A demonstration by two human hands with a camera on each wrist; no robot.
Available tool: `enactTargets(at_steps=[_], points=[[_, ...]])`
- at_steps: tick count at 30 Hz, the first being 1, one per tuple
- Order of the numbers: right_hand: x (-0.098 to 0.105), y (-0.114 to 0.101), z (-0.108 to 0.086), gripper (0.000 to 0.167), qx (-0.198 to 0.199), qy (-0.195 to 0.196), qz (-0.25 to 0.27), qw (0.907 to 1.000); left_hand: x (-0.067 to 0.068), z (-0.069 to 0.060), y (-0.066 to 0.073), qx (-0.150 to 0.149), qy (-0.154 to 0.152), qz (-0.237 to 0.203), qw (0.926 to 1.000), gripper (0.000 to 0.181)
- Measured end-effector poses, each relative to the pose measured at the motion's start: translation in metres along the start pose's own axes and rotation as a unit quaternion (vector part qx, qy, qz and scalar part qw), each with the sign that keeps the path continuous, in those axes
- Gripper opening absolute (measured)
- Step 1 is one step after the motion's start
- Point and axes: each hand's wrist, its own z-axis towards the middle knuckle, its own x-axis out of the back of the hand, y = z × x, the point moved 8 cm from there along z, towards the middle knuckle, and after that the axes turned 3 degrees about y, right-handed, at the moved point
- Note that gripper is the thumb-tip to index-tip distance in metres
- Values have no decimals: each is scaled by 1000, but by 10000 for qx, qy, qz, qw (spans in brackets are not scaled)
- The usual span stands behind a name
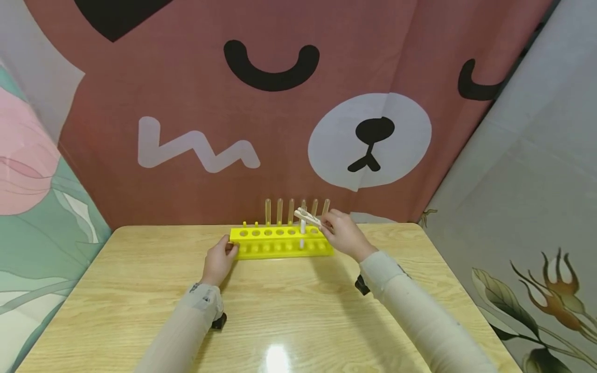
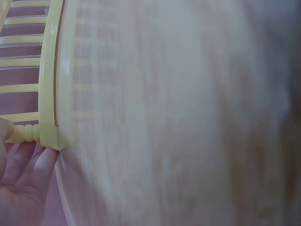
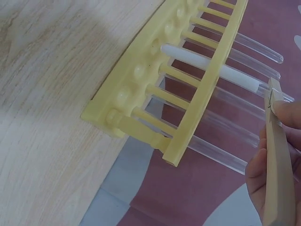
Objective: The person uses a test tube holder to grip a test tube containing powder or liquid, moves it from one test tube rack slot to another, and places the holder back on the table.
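A yellow test tube rack (image 1: pixel 280 254) stands near the table's far edge. My left hand (image 1: pixel 217 261) grips its left end; in the left wrist view, thumb and fingers lie around the end post (image 2: pixel 27 133). With my right hand (image 1: pixel 345 234) I hold a wooden test tube clamp (image 1: pixel 313 219) above the rack's right part. The clamp's tip is at the upper part of a test tube (image 3: pixel 240 77) containing something white, which stands in a rack hole. Whether the tip is closed around the glass I cannot tell.
Several clear test tubes (image 1: pixel 280 210) stand upside down along the rack's back row. Two yellow pegs (image 1: pixel 250 224) at the back left carry no tubes. A patterned curtain (image 1: pixel 186 197) hangs behind the wooden table (image 1: pixel 261 305), with more printed cloth at both sides.
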Motion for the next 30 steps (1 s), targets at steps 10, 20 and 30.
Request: enactTargets(at_steps=[10, 20, 30], points=[[-7, 3, -2, 7, 5, 36, -94, 9999, 2, -1, 3, 15, -1, -19, 10000, 24], [-13, 5, -5, 7, -61, -27, -52, 10000, 2, -3, 5, 4, 14, -26, 10000, 24], [-14, 5, -5, 6, 3, 23, -41, 10000, 2, -2, 4, -29, 12, -26, 10000, 24]])
